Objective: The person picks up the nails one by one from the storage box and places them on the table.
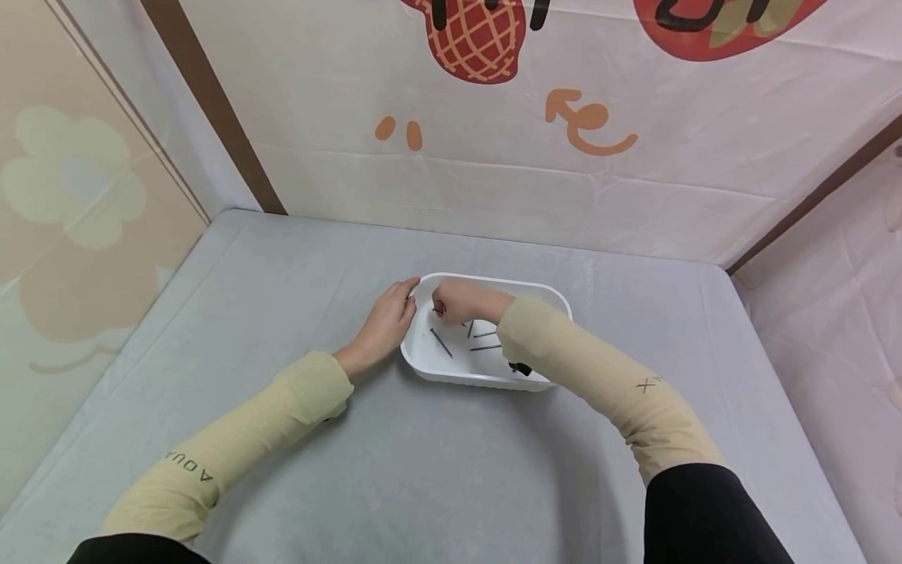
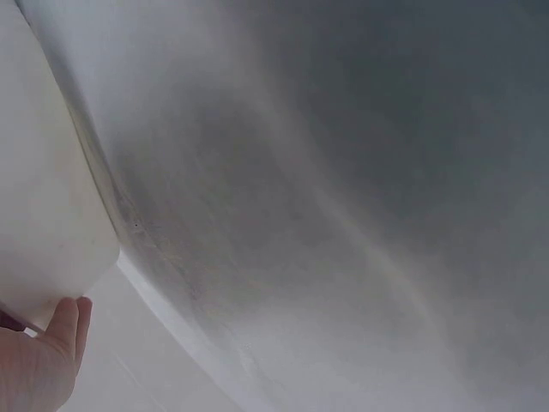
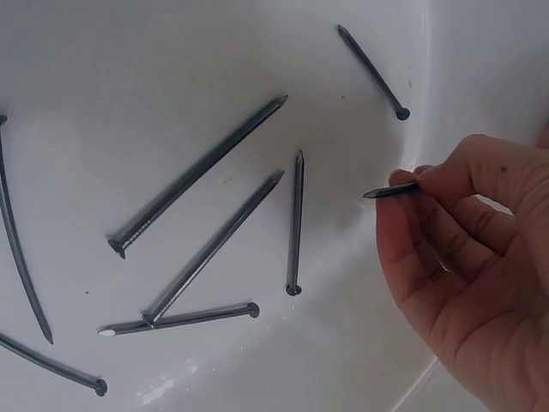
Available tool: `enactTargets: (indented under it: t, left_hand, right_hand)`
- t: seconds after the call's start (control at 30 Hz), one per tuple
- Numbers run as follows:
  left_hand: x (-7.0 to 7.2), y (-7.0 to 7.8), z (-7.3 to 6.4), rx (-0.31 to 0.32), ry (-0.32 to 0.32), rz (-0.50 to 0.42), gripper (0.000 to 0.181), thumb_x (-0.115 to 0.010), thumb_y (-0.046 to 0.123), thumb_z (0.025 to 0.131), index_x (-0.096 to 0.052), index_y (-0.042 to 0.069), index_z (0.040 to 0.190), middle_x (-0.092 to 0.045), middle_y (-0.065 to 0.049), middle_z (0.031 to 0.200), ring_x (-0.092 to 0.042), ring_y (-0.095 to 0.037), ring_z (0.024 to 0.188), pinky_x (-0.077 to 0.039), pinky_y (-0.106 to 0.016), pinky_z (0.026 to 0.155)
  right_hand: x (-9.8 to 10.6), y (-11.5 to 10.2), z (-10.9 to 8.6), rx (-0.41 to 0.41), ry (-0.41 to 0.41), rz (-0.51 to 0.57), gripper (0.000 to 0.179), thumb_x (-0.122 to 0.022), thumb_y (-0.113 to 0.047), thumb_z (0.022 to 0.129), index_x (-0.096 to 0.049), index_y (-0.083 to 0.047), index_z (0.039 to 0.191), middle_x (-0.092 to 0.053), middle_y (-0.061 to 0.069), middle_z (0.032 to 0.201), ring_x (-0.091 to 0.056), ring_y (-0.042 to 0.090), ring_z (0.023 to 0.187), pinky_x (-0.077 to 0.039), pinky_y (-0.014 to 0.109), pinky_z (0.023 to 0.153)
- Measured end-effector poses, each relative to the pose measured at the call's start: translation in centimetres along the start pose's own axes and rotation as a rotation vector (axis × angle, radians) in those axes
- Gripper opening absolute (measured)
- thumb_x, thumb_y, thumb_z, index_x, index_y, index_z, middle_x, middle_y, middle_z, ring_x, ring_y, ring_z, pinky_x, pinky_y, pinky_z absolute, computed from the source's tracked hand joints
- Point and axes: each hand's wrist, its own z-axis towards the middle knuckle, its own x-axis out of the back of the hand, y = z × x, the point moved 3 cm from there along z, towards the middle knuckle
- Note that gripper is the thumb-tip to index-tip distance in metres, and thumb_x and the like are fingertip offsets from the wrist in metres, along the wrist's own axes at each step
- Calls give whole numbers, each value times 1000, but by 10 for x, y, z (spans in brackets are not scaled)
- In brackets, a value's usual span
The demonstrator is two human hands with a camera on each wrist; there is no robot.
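Standing back, one sees in the head view a white tray at mid-frame on a grey table, the left hand touching its left end and the right hand reaching inside, near loose nails; the hands are apart but close. The left wrist view shows the left hand at lower left, straight fingers against the tray's outer wall. Over in the right wrist view, the right hand, at right, pinches a nail by its fingertips, the tip toward frame left. Seven loose nails lie between the left edge and upper right, two crossing near the bottom.
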Motion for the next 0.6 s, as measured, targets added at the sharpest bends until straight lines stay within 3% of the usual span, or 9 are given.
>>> enactTargets:
  t: [0.23,0.6]
  left_hand:
    - [1,0,0,11,-8,2,38,-38,5,95,-40,-6,132,-49,-21,124,-49,-28,114,-42,-38,94]
    - [1,1,-1,7,-4,-2,38,-38,5,95,-40,-6,132,-49,-21,124,-49,-29,113,-43,-39,93]
  right_hand:
    - [7,1,-6,-27,18,0,12,-59,-4,81,-63,-2,92,-62,6,88,-50,15,72,-42,23,62]
    - [10,6,-12,-30,23,14,13,-59,-4,80,-63,-3,93,-62,7,90,-51,16,76,-43,24,64]
